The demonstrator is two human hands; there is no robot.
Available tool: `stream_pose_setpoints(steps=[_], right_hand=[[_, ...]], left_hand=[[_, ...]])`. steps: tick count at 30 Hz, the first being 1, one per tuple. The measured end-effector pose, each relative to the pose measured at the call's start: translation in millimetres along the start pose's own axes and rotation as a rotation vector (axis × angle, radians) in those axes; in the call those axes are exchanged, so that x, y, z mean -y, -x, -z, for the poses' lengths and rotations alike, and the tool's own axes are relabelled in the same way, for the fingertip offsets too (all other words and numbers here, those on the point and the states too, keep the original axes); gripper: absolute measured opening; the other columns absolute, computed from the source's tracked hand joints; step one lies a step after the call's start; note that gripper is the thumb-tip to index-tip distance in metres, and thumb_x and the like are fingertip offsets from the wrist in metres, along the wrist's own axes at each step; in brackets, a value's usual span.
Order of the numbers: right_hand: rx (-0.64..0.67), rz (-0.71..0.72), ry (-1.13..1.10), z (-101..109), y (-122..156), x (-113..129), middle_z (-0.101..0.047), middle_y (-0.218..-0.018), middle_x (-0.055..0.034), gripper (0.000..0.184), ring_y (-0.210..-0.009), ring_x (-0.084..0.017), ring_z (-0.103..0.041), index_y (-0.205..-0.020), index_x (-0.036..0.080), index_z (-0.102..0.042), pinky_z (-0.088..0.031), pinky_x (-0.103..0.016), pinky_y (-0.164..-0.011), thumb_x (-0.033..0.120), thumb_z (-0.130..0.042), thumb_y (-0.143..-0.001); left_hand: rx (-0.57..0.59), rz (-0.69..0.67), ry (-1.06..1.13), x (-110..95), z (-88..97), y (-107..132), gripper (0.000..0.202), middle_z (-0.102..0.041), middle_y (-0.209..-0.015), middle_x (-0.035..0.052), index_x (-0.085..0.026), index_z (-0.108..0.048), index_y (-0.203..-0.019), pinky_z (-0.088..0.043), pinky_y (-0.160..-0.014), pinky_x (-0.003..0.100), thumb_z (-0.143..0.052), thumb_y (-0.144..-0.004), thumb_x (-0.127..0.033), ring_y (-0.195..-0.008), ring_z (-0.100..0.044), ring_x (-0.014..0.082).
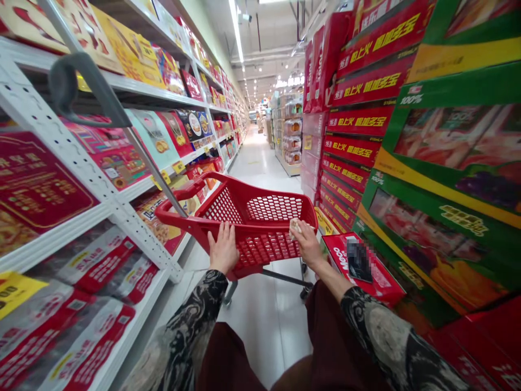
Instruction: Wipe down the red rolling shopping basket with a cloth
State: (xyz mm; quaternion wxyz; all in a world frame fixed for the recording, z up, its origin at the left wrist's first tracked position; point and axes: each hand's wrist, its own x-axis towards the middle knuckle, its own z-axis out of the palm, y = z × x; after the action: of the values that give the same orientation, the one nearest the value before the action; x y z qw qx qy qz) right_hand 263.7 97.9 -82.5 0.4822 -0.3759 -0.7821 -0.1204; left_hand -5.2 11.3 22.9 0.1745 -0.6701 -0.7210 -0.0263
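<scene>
A red plastic shopping cart [260, 209] stands tilted in the aisle in front of me. My left hand [222, 248] lies flat on the cart's near wall, fingers stretched out and holding nothing. My right hand [305, 243] is closed on a small whitish cloth or wad [294, 227] pressed against the cart's near right rim. The cart's grey handle [77, 87] on its metal bar reaches up to the upper left. Both my sleeves are dark with a pale pattern.
White shelves [122, 209] with red and yellow packaged goods line the left side. Stacked red cartons [354, 146] and green cartons [451, 163] rise on the right. A red box [366, 266] sits low beside my right arm. The pale floor [260, 157] runs ahead.
</scene>
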Motion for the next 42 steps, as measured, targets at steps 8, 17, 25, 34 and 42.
stream_pose_setpoints(steps=[8,17,25,34,42], right_hand=[[0.133,0.105,0.162,6,41,-5,-0.052,-0.133,-0.0081,0.043,-0.134,-0.022,-0.033,-0.118,0.023,-0.060,-0.029,-0.051,-0.106,0.002,-0.039,-0.086],[0.075,0.088,0.152,29,38,-5,-0.055,-0.130,-0.0080,0.040,-0.135,-0.019,-0.032,-0.121,0.022,-0.058,-0.025,-0.047,-0.109,0.008,-0.038,-0.089],[0.021,0.045,0.170,16,25,3,-0.053,-0.133,-0.0090,0.039,-0.139,-0.020,-0.021,-0.123,0.021,-0.056,-0.019,-0.052,-0.110,0.009,-0.039,-0.089],[0.207,0.059,0.166,-12,74,22,-0.058,-0.127,-0.0043,0.038,-0.129,-0.022,-0.038,-0.117,0.026,-0.059,-0.017,-0.053,-0.108,0.008,-0.042,-0.088],[0.030,0.054,0.085,8,19,26,-0.055,-0.131,-0.0096,0.048,-0.135,-0.020,-0.032,-0.134,0.019,-0.044,-0.022,-0.048,-0.109,0.008,-0.036,-0.088]], left_hand=[[0.013,-0.091,0.062,-25,-12.1,16,0.066,-0.024,-0.150,0.0107,-0.009,-0.033,-0.139,-0.013,-0.111,0.057,-0.040,-0.074,-0.018,-0.140,-0.019,0.0252],[0.019,-0.216,0.175,-74,-23.8,25,0.067,-0.025,-0.150,0.0113,-0.009,-0.030,-0.140,-0.014,-0.112,0.055,-0.041,-0.075,-0.016,-0.140,-0.018,0.0254],[0.025,-0.260,0.237,-104,-23.7,28,0.065,-0.023,-0.151,0.0100,-0.011,-0.031,-0.140,-0.013,-0.113,0.055,-0.041,-0.076,-0.018,-0.141,-0.016,0.0246],[0.138,-0.277,0.243,-103,-30.1,43,0.061,-0.025,-0.150,0.0092,-0.013,-0.038,-0.137,-0.011,-0.113,0.055,-0.042,-0.076,-0.017,-0.140,-0.017,0.0249],[0.071,-0.245,0.210,-97,-35.2,34,0.061,-0.024,-0.151,0.0111,-0.013,-0.037,-0.137,-0.012,-0.113,0.055,-0.045,-0.076,-0.019,-0.140,-0.016,0.0265]])
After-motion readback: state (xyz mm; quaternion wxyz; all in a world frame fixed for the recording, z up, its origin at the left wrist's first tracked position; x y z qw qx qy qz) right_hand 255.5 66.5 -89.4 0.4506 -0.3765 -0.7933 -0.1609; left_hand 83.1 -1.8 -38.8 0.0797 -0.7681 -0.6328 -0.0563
